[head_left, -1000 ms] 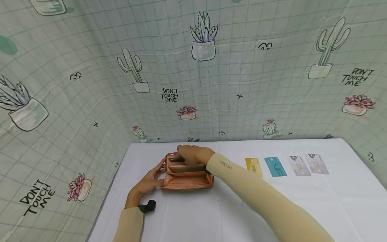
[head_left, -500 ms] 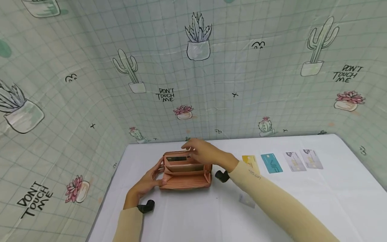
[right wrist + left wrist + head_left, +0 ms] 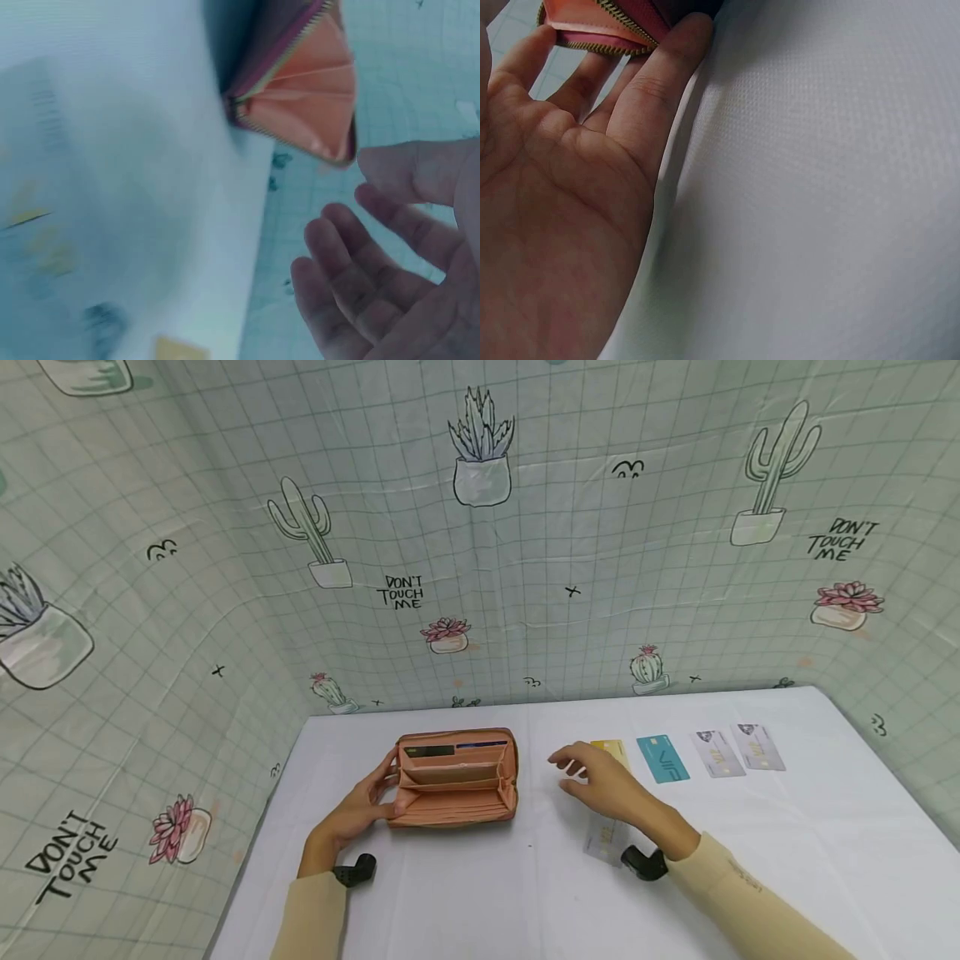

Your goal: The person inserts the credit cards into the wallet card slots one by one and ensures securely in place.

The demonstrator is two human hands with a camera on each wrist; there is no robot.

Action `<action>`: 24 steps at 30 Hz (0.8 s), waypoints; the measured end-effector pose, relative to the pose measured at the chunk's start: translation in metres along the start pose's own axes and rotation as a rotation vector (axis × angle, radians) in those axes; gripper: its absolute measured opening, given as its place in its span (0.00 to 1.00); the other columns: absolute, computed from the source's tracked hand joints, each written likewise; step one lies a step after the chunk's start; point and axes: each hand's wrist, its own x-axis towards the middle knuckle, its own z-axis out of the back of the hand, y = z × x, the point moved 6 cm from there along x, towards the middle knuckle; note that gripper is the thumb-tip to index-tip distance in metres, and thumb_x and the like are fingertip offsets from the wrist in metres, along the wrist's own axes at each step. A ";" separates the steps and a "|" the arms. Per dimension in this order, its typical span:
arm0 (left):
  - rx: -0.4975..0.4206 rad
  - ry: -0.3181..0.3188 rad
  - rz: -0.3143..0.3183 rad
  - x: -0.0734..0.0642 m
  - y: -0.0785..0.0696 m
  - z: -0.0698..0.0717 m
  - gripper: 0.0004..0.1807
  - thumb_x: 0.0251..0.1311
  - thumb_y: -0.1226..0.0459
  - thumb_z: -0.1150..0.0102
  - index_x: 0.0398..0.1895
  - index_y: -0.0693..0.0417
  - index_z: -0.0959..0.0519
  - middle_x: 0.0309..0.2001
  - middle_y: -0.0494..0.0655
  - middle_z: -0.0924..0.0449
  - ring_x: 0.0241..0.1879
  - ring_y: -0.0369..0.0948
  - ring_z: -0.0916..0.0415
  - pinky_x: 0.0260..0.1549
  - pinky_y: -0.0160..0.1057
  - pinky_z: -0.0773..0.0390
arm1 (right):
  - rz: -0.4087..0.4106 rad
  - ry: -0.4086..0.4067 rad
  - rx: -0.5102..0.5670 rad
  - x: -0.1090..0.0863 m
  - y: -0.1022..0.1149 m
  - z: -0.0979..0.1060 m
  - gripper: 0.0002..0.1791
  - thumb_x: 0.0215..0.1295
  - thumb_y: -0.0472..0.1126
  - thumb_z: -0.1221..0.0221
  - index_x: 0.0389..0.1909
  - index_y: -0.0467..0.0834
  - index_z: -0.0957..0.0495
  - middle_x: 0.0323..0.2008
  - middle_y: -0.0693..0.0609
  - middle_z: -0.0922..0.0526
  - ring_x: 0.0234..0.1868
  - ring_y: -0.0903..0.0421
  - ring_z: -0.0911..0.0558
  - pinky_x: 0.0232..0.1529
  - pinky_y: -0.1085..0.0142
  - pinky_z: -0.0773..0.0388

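A salmon-pink zip wallet (image 3: 452, 777) lies unzipped and spread on the white table, its compartments showing. My left hand (image 3: 362, 806) grips its left end, thumb at the front corner and fingers behind; in the left wrist view the fingers meet the brass zip edge (image 3: 596, 49). Inside the wallet's back wall sit a dark card (image 3: 429, 751) and a blue-edged card (image 3: 482, 745). To the right of the wallet, my right hand (image 3: 603, 782) is in the air with fingers loosely bent, holding nothing. Below it lies a silver card (image 3: 602, 841), partly hidden.
A gold card (image 3: 611, 748), partly behind my right hand, starts a row at the right. After it come a teal VIP card (image 3: 663, 758) and two silver cards, the nearer one (image 3: 717, 753) and the outer one (image 3: 758, 747). A cactus-print cloth (image 3: 555, 543) hangs behind the table.
My right hand has come out of the wallet and moved right, beside the cards, uncovering the cards in the wallet's slots. The left hand has stayed on the wallet.
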 end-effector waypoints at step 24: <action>0.004 -0.040 0.032 0.000 0.000 -0.001 0.51 0.53 0.67 0.35 0.71 0.23 0.55 0.70 0.43 0.50 0.67 0.46 0.50 0.63 0.52 0.53 | -0.260 -0.079 -0.083 -0.081 -0.055 0.006 0.37 0.43 0.41 0.28 0.55 0.36 0.30 0.46 0.44 0.27 0.46 0.48 0.27 0.49 0.50 0.31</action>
